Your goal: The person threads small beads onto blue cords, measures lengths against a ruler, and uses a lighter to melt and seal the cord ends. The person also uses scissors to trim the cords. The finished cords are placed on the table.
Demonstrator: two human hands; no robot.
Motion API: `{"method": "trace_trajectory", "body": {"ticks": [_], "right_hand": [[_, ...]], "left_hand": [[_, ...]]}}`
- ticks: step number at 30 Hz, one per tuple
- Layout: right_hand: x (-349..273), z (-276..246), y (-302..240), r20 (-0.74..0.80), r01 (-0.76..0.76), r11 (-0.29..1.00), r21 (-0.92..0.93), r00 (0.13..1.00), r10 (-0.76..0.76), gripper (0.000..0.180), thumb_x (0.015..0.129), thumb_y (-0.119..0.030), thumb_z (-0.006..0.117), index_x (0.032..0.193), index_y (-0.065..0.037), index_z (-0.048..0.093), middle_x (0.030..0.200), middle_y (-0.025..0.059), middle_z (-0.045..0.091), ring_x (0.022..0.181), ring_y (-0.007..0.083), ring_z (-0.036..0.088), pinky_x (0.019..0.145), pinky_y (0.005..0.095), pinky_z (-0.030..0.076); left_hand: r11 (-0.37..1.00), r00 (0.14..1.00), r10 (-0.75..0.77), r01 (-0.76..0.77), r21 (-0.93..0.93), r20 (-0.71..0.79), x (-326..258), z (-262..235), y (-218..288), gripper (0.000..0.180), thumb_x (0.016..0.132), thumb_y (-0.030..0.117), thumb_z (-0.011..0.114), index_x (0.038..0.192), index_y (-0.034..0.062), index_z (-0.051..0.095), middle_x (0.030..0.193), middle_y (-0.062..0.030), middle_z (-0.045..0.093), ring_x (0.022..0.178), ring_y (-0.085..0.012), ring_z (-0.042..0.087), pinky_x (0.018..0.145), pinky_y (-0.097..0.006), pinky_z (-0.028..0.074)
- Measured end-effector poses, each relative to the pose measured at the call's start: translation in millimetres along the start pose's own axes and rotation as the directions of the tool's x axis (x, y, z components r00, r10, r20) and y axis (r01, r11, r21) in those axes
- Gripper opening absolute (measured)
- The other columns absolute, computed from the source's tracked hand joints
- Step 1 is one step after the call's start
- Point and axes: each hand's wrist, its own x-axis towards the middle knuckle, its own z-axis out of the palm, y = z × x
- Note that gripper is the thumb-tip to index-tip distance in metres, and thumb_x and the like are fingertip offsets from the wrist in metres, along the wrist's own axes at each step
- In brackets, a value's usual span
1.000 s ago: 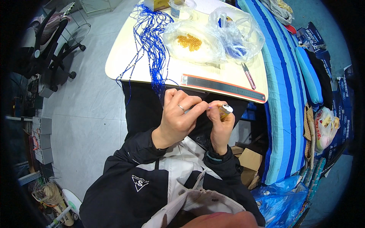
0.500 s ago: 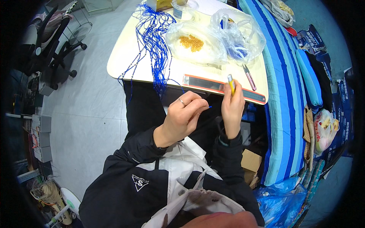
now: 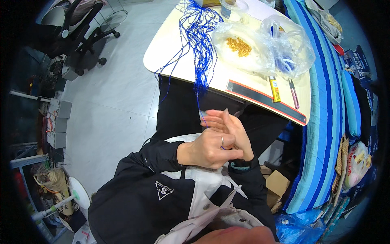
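Below the table edge, over the lap, the person's two hands meet. The left hand (image 3: 209, 148), a ring on one finger, is curled with its fingers pressed together around a thin blue cord (image 3: 202, 116); the right hand (image 3: 231, 130) lies against it with fingers extended and close together, the cord passing between the two hands. Whether the right fingertips pinch the cord cannot be told. The cord rises to a bundle of blue beaded strands (image 3: 197, 38) draped over the near edge of the cream table (image 3: 170, 57). On the table, right of the strands, a clear plastic bag (image 3: 243, 49) holds small golden beads; a second crumpled clear bag (image 3: 290, 51) beside it holds something blue. Near these lie a yellow cylindrical lighter (image 3: 275, 88) and a slim pink-handled tool (image 3: 294, 93), both just above a long dark ruler with an orange edge (image 3: 266, 101) along the table's front. A blue-striped mattress (image 3: 325, 122) flanks the table on the right.
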Motion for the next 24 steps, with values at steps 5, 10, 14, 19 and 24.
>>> {"method": "trace_trajectory", "body": {"ticks": [5, 10, 14, 19, 24], "right_hand": [[22, 9, 2, 0.184, -0.088, 0.957, 0.275, 0.982, 0.038, 0.037, 0.102, -0.032, 0.045, 0.115, 0.002, 0.055, 0.093, 0.0082, 0.062, 0.078, 0.0108, 0.058, 0.071, 0.0238, 0.049], [20, 10, 0, 0.108, 0.009, 0.940, 0.340, 0.993, -0.048, 0.030, 0.103, -0.025, 0.044, 0.104, 0.002, 0.056, 0.074, -0.0008, 0.050, 0.058, 0.0036, 0.039, 0.053, 0.0183, 0.035], [18, 17, 0, 0.050, 0.032, 0.958, 0.286, 0.998, -0.048, 0.036, 0.104, -0.031, 0.041, 0.102, 0.002, 0.056, 0.066, -0.0042, 0.041, 0.054, 0.0021, 0.030, 0.047, 0.0173, 0.025], [18, 26, 3, -0.001, 0.077, 0.989, 0.124, 0.997, -0.077, 0.033, 0.103, -0.031, 0.042, 0.099, -0.002, 0.058, 0.056, -0.0080, 0.031, 0.048, 0.0021, 0.023, 0.043, 0.0197, 0.018], [17, 29, 10, 0.005, 0.043, 0.988, 0.151, 0.999, -0.044, 0.034, 0.104, -0.030, 0.041, 0.103, -0.003, 0.060, 0.050, -0.0073, 0.029, 0.046, 0.0029, 0.022, 0.043, 0.0199, 0.018]], "left_hand": [[0.987, 0.952, -0.043, 0.088, -0.136, 0.302, -17, -15, 7, 0.019, 0.066, 0.013, 0.073, 0.085, 0.0102, 0.072, 0.069, -0.0004, 0.044, 0.052, -0.0149, 0.048, 0.044, -0.028, 0.037], [0.952, 0.941, -0.286, 0.257, -0.167, -0.181, -34, -48, -10, 0.019, 0.083, 0.022, 0.068, 0.072, 0.0056, 0.065, 0.072, -0.0053, 0.056, 0.060, -0.0185, 0.054, 0.051, -0.027, 0.043], [0.561, 0.534, -0.826, 0.750, -0.351, -0.180, -40, -59, -37, 0.036, 0.102, 0.028, 0.041, 0.101, -0.0010, 0.062, 0.094, -0.0081, 0.061, 0.081, -0.0130, 0.058, 0.073, -0.025, 0.046], [0.108, 0.345, -0.917, 0.700, -0.706, 0.202, -38, -49, -43, 0.047, 0.103, 0.038, 0.040, 0.121, -0.0015, 0.058, 0.111, -0.0089, 0.064, 0.101, -0.0125, 0.062, 0.087, -0.025, 0.049], [0.057, 0.329, -0.934, 0.523, -0.850, 0.140, -31, -46, -45, 0.026, 0.097, 0.020, 0.056, 0.109, -0.0020, 0.063, 0.100, -0.0074, 0.065, 0.083, -0.0099, 0.064, 0.074, -0.019, 0.051]]}}
